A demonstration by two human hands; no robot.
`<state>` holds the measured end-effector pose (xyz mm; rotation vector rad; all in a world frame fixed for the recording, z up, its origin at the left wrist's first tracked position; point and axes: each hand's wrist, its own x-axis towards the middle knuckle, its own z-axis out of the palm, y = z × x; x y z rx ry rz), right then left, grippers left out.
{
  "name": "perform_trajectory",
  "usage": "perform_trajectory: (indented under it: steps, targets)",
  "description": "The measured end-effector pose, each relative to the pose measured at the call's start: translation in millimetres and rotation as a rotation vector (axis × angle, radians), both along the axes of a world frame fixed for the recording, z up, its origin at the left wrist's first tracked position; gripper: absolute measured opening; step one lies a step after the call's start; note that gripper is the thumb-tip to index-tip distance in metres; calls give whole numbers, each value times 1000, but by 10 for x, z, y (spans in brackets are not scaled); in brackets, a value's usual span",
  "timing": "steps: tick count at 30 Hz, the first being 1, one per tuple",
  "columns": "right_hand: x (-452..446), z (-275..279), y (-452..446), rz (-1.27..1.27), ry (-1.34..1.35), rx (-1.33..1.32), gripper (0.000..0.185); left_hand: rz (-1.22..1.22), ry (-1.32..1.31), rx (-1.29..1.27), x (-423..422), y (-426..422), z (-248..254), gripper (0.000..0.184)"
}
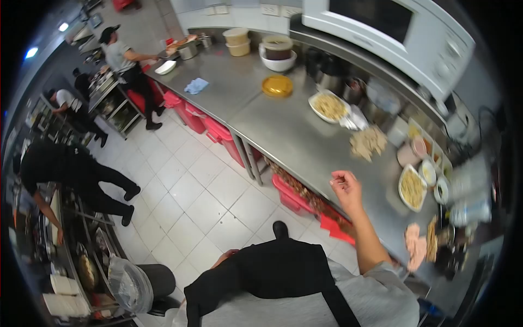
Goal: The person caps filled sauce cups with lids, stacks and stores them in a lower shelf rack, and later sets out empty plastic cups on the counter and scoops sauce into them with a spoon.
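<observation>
My right hand (346,188) is raised above the front edge of the steel counter (297,141), its fingers loosely bent and apart, with nothing visible in them. Most of my left hand (226,256) is hidden by my black apron, low at the left of my body. Beyond my right hand, a crumpled tan cloth (368,144) lies on the counter. One white dish of pale food (329,106) stands farther back, and another dish (412,187) is to the right. A pink cloth (415,247) lies nearer to me.
A yellow lid (277,86), stacked tubs (236,42) and a blue cloth (196,85) are farther along the counter. Red bins (224,139) stand underneath. A microwave (392,32) is above. Several people work at the left, one (71,174) bending near a lined bin (131,283).
</observation>
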<state>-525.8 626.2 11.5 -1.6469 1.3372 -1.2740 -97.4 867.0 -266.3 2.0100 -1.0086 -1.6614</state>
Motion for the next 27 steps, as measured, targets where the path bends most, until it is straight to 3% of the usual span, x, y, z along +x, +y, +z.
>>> perform_trajectory:
  steps: [4,10,12,16,20,22,24,27]
  targets:
    - [786,68,-1062,337,-159,151,49,61,-85,-4,316,-456,136,53]
    - [2481,356,-2714,582,301,-55,82,240,-151,46,876,-766,227,53]
    - [3037,355,-3360,616,256,15,89,286,-162,72,1116,-808,175,53]
    - [3829,297,-4789,379,556,-56,94,321,-208,150,1830,-851,73,53]
    - [4014,312,-5962,39,625,14,94,289,-289,224,2757,-1019,186,53]
    - [3934,68,-6638,-81,669,81,92,253,-346,228,3254,-1199,317,53]
    - [3864,-195,-7149,-234,713,42,92,219,-419,175,3729,-1436,467,53]
    - [3789,-23,-7478,-262,782,148,100,198,-576,7,4270,-2001,761,53]
